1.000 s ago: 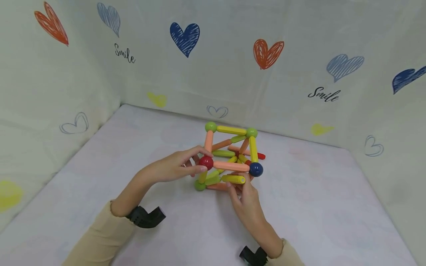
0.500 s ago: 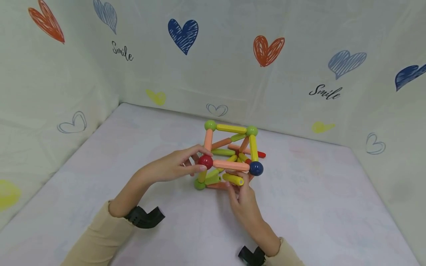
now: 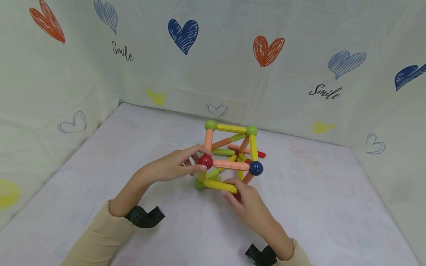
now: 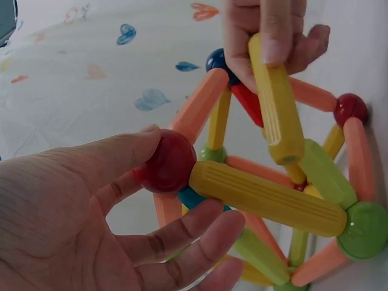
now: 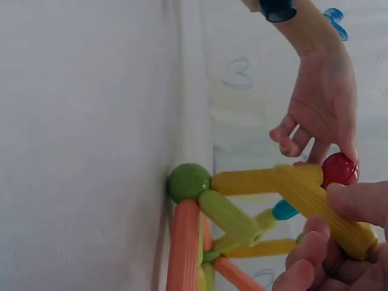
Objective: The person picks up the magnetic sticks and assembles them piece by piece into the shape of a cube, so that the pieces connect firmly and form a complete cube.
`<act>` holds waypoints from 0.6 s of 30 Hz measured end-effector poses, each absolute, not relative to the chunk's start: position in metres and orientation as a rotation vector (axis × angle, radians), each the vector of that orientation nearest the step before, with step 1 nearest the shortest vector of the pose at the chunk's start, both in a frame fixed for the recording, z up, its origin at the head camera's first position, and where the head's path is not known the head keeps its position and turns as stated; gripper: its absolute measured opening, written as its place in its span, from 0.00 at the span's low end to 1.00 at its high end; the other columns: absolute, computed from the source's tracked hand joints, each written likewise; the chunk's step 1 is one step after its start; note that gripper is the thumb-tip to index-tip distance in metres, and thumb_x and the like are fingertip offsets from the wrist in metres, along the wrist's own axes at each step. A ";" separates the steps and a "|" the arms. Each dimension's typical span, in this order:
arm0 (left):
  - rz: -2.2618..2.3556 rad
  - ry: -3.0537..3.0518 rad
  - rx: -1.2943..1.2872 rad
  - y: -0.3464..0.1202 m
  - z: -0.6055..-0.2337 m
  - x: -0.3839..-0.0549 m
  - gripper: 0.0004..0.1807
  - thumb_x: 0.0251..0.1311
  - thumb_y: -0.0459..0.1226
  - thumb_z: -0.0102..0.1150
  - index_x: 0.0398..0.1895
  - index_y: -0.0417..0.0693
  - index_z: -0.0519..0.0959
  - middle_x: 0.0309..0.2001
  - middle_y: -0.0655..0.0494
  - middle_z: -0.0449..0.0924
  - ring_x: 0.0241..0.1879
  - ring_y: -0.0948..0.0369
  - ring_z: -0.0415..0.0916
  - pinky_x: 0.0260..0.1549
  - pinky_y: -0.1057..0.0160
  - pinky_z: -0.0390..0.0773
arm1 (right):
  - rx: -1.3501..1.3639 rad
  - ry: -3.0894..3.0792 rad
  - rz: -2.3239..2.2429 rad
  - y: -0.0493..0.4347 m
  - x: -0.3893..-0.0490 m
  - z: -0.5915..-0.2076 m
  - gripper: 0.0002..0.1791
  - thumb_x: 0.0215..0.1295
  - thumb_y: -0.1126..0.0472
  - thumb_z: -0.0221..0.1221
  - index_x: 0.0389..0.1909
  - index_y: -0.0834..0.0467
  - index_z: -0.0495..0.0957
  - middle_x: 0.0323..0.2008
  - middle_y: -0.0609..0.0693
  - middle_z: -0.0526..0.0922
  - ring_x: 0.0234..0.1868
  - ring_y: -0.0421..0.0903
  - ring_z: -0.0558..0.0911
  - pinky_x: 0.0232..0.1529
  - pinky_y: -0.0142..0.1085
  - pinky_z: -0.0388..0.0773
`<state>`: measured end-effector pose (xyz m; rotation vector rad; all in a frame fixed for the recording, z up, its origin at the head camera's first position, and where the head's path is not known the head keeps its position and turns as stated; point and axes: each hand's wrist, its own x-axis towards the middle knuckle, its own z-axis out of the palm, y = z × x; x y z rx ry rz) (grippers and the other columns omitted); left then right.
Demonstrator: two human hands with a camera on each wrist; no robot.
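A frame of magnetic sticks and balls stands on the table. With thumb and fingertips my left hand (image 3: 169, 164) holds the red ball (image 3: 206, 161) at its near upper left corner. A salmon stick (image 3: 231, 165) joins that ball to a dark blue ball (image 3: 256, 168). My right hand (image 3: 249, 199) pinches a yellow stick (image 3: 217, 185) by one end, low at the front of the frame. In the left wrist view this stick's free end overlaps a light green stick (image 4: 325, 171), which runs up from a green ball (image 4: 362, 230). My right fingers partly cover the lower front corner.
Two green balls, one at the back left (image 3: 210, 125) and one at the back right (image 3: 252, 131), top the frame's far side. A salmon and red stick pair (image 3: 261, 154) pokes out to the right. A white cloth wall (image 3: 226, 85) with printed hearts rises behind the table (image 3: 319, 207).
My right hand has moved slightly down and turned the yellow stick, which pointed toward the head camera and now lies more sideways, lower at the front. The left hand keeps hold of the red ball.
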<state>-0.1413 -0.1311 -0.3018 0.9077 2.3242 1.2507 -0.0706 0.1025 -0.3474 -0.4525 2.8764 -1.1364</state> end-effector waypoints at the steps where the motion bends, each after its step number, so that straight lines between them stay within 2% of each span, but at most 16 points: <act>1: 1.250 2.325 0.913 -0.131 -0.302 -0.142 0.21 0.63 0.40 0.54 0.58 0.50 0.65 0.46 0.49 0.76 0.36 0.58 0.75 0.35 0.61 0.77 | -0.369 2.799 -1.286 0.103 -0.071 -0.346 0.14 0.60 0.59 0.61 0.47 0.56 0.74 0.27 0.49 0.77 0.24 0.39 0.74 0.26 0.27 0.75; 3: 1.251 2.323 0.915 -0.131 -0.302 -0.141 0.21 0.63 0.40 0.54 0.58 0.50 0.65 0.46 0.48 0.76 0.36 0.58 0.75 0.36 0.61 0.77 | -0.220 2.659 -1.552 0.104 -0.071 -0.345 0.13 0.60 0.58 0.61 0.43 0.57 0.73 0.23 0.52 0.76 0.20 0.41 0.73 0.23 0.28 0.73; 6: 1.251 2.319 0.913 -0.130 -0.302 -0.141 0.21 0.63 0.39 0.54 0.58 0.50 0.65 0.45 0.49 0.76 0.35 0.59 0.75 0.35 0.61 0.77 | -0.121 2.575 -1.794 0.102 -0.070 -0.349 0.13 0.60 0.60 0.61 0.41 0.58 0.69 0.21 0.54 0.77 0.17 0.43 0.76 0.22 0.30 0.76; 12: 1.253 2.324 0.895 -0.130 -0.302 -0.142 0.21 0.63 0.39 0.55 0.58 0.52 0.66 0.46 0.51 0.76 0.37 0.58 0.75 0.36 0.61 0.77 | -0.384 2.805 -1.793 0.093 -0.071 -0.365 0.17 0.59 0.70 0.60 0.45 0.59 0.65 0.31 0.58 0.85 0.23 0.48 0.84 0.28 0.27 0.79; 14: 1.256 2.320 0.888 -0.131 -0.302 -0.142 0.21 0.63 0.39 0.55 0.58 0.53 0.66 0.46 0.52 0.76 0.37 0.58 0.76 0.36 0.60 0.77 | -0.435 2.856 -1.781 0.092 -0.073 -0.368 0.18 0.59 0.71 0.59 0.47 0.59 0.65 0.34 0.58 0.85 0.26 0.50 0.84 0.30 0.26 0.79; 18: 1.258 2.308 0.896 -0.131 -0.302 -0.142 0.20 0.63 0.39 0.54 0.58 0.54 0.66 0.46 0.52 0.76 0.38 0.57 0.76 0.37 0.60 0.77 | -0.401 2.833 -1.816 0.093 -0.074 -0.372 0.15 0.62 0.68 0.56 0.48 0.59 0.64 0.33 0.58 0.85 0.28 0.51 0.84 0.30 0.27 0.79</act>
